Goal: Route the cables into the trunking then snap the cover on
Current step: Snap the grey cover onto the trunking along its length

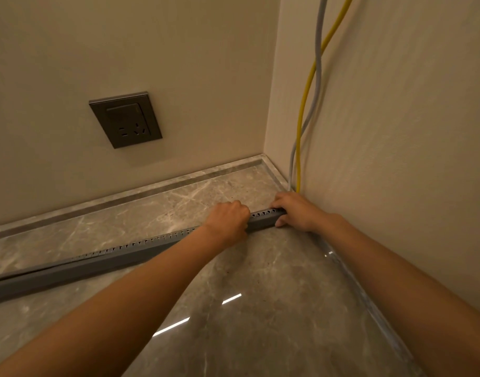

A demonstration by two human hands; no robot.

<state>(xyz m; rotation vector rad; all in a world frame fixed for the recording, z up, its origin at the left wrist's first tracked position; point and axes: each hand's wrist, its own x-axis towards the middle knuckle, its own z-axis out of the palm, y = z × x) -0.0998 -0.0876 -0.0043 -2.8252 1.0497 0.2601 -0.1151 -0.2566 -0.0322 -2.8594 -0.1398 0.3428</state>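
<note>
A long grey slotted trunking [130,254] lies on the marble floor [260,308], running from the left edge toward the corner where the two walls meet, its right end near the right-hand wall [396,131]. The left hand [228,220] is curled over the top of the trunking, fingers closed down on it, and just beside it the right hand [294,210] grips the trunking's end, fingers wrapped over the top and thumb against the near side. A yellow cable [305,104] and a grey cable [317,85] hang twisted down the right wall to the floor just behind the right hand; a dark socket [125,119] sits on the back wall.
</note>
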